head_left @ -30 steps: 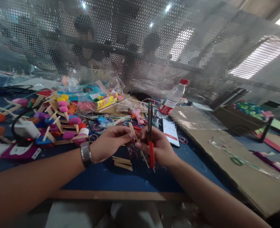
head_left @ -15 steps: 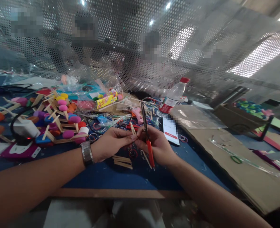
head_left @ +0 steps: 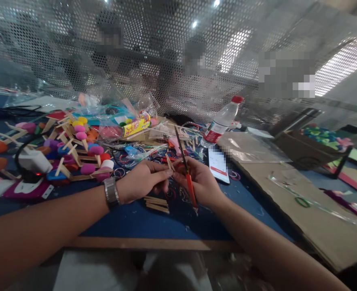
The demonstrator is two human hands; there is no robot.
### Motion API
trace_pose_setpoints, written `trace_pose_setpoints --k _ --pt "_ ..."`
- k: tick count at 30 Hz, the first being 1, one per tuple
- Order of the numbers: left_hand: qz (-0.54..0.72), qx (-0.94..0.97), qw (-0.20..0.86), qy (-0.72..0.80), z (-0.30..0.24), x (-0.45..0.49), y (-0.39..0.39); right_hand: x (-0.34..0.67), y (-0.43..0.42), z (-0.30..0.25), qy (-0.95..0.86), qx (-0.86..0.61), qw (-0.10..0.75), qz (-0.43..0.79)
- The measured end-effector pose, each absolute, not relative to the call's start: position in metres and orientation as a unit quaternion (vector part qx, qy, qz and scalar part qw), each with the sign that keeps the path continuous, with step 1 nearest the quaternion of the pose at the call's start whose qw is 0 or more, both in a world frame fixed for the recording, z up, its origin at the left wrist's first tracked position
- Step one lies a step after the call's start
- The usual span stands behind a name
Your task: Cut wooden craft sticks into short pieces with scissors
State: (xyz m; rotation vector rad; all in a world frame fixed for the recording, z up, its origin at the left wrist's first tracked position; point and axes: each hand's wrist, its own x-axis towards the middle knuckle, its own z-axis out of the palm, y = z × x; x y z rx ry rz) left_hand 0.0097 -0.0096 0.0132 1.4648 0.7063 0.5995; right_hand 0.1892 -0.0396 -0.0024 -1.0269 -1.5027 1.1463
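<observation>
A stick (head_left: pixel 169 161) is pinched by the left fingers (head_left: pixel 163 175); beside them, scissors (head_left: pixel 190 187) are held by the right fingers (head_left: pixel 180 178). The stick seems light and stiff, best held low.

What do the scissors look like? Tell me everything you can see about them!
The scissors have a red handle that looks like plastic and long, thin, dark blades that look like metal. The right hand holds them above the blue table. Their tips point up and a little left in the picture, and the handle slants down toward the table's near edge. From this angle, I can't tell whether the blades are open or closed.
</observation>
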Motion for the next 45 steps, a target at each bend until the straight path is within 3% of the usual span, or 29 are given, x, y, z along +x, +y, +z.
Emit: trace_pose_setpoints --k 7,16,23,45 --pt "0.256 0.619 0.677 0.305 0.012 0.009 -0.01 0.192 -0.043 -0.001 -0.639 -0.421 0.477 0.432" --pt "0.25 0.661 0.636 0.311 0.007 0.004 -0.002 0.193 -0.047 0.005 -0.63 -0.416 0.438 0.488" --pt "0.308 0.601 0.681 0.282 0.011 0.008 -0.005 0.196 -0.049 0.006 -0.666 -0.373 0.402 0.505" --pt "0.352 0.635 0.636 0.261 0.008 0.008 -0.004 0.19 -0.049 -0.001 -0.657 -0.412 0.417 0.475"
